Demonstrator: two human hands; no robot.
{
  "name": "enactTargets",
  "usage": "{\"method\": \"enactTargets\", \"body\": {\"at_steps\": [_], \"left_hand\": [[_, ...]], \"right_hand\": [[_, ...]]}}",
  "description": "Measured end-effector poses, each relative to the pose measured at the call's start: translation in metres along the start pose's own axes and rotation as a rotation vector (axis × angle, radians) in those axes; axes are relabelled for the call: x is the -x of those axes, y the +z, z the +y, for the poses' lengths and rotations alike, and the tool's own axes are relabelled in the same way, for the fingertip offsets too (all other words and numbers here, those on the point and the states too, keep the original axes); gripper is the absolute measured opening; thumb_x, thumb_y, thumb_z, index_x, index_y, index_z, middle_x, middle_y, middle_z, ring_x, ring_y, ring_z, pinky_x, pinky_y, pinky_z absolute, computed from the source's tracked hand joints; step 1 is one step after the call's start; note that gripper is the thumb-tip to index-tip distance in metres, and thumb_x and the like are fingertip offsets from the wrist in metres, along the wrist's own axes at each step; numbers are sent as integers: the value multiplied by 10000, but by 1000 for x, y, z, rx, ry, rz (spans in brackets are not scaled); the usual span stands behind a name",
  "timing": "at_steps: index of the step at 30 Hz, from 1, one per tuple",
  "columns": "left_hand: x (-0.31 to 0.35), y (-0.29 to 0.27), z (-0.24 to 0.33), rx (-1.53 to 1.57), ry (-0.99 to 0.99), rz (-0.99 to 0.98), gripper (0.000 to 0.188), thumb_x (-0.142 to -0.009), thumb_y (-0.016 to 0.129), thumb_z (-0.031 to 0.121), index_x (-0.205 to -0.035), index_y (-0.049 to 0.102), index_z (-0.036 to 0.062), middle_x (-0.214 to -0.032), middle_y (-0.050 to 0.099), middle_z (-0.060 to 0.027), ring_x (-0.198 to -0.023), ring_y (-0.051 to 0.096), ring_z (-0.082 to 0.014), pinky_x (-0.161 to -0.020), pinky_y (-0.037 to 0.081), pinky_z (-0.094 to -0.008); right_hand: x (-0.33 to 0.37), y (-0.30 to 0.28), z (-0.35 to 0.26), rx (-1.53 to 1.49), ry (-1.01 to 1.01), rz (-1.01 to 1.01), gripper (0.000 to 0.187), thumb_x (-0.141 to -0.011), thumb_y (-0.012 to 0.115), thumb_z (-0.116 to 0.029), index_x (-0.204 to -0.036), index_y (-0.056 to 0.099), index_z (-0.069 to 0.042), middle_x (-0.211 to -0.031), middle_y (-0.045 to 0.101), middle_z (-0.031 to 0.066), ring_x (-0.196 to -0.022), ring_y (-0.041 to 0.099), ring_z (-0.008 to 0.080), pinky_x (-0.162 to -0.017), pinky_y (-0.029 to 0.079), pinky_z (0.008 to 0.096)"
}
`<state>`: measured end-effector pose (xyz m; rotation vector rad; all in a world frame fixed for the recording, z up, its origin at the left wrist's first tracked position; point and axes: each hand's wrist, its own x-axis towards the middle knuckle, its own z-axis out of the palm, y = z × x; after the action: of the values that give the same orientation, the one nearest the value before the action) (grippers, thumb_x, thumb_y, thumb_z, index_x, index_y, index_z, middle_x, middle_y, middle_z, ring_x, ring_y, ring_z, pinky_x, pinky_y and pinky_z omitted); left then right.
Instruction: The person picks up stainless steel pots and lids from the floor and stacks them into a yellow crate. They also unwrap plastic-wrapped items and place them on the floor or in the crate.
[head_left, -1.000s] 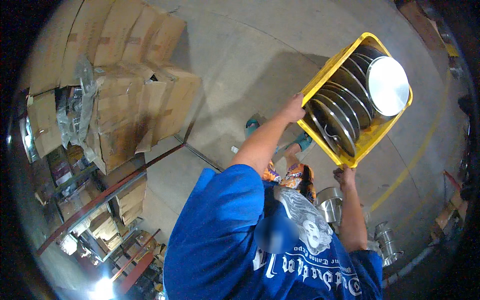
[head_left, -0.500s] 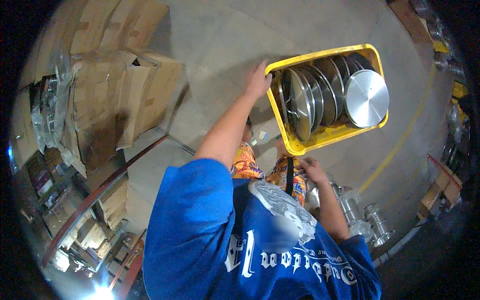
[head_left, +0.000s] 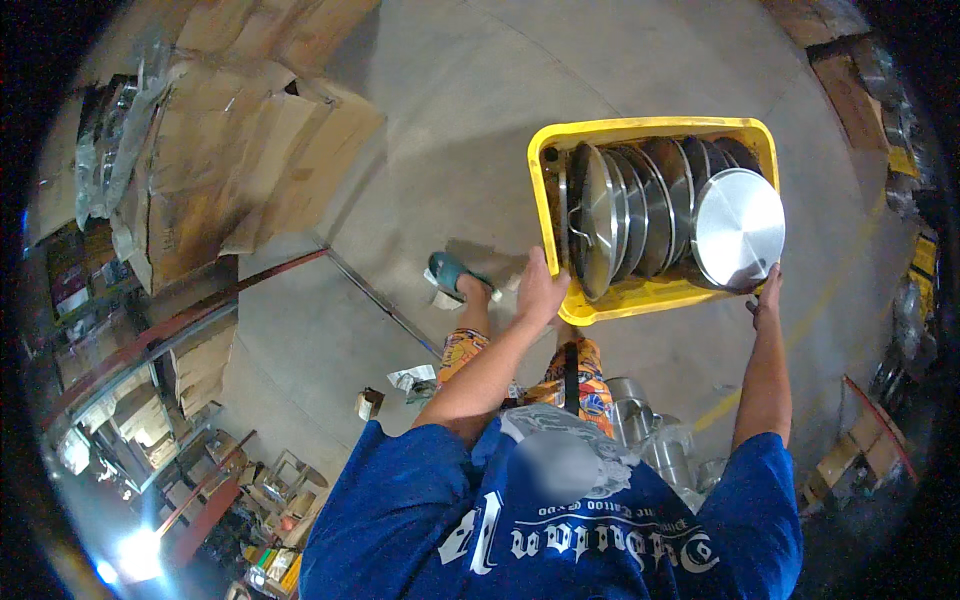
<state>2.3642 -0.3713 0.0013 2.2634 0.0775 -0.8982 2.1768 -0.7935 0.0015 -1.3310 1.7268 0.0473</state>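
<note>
A yellow plastic crate (head_left: 655, 125) is in front of me, with several round dark pan lids (head_left: 655, 215) standing on edge in a row inside it. Their rims are shiny, and a bent metal handle shows at the left end of the row. A flat silver metal disc (head_left: 740, 228) leans over the crate's right end. My left hand (head_left: 543, 290) grips the crate's rim near its closest left corner. At the closest right corner, my right hand (head_left: 768, 297) holds the crate just below the disc; some of its fingers are hidden under the rim.
Large cardboard boxes (head_left: 235, 160) stand at the left, beside a red-edged rack (head_left: 170, 345). Metal pots (head_left: 640, 415) sit on the floor close by my right leg. Scraps (head_left: 410, 380) lie near my left leg. Wrapped goods (head_left: 905, 160) line the right side.
My right hand has moved from beside my thigh up to the crate's near right corner. My left hand has slid from the far left corner to the near left one. The crate now sits straighter.
</note>
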Motion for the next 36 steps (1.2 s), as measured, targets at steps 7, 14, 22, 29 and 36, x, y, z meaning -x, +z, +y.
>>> {"method": "enactTargets", "body": {"at_steps": [7,14,22,29,36], "left_hand": [[-12,-14,-7,64,74,-79,539,-735,665,175,-1171,387,23,-960,612,-276,-909,584,-472,-807,476,-508],[-18,-65,-12,179,54,-83,500,-716,666,159,-1153,463,26,-983,614,-242,-948,596,-421,-821,471,-465],[-18,-160,-67,123,-51,76,439,-737,650,145,-1125,475,37,-1008,617,-251,-977,585,-422,-815,472,-475],[-21,-229,-140,166,-12,361,475,-728,650,166,-1155,485,42,-1011,612,-244,-964,585,-428,-816,472,-455],[-2,-286,-165,277,-215,442,446,-771,643,181,-1155,471,33,-1006,617,-218,-956,583,-407,-844,457,-453]], "right_hand": [[10,15,-5,-192,-105,-128,708,-899,405,-610,-1387,305,-107,-1263,490,200,-929,624,294,-611,543,331],[60,30,-15,-273,-78,-208,808,-879,445,-619,-1407,249,-40,-1275,466,230,-1035,593,330,-756,564,427],[120,114,-29,-142,-43,-380,809,-824,540,-624,-1395,216,-151,-1314,420,175,-1065,551,330,-697,532,402],[199,209,-87,-70,-93,-537,804,-796,562,-637,-1391,248,-198,-1328,385,112,-1156,442,291,-866,449,452],[256,278,-166,114,-213,-724,833,-849,543,-572,-1441,158,-129,-1438,297,127,-1215,416,366,-951,416,465]]}}
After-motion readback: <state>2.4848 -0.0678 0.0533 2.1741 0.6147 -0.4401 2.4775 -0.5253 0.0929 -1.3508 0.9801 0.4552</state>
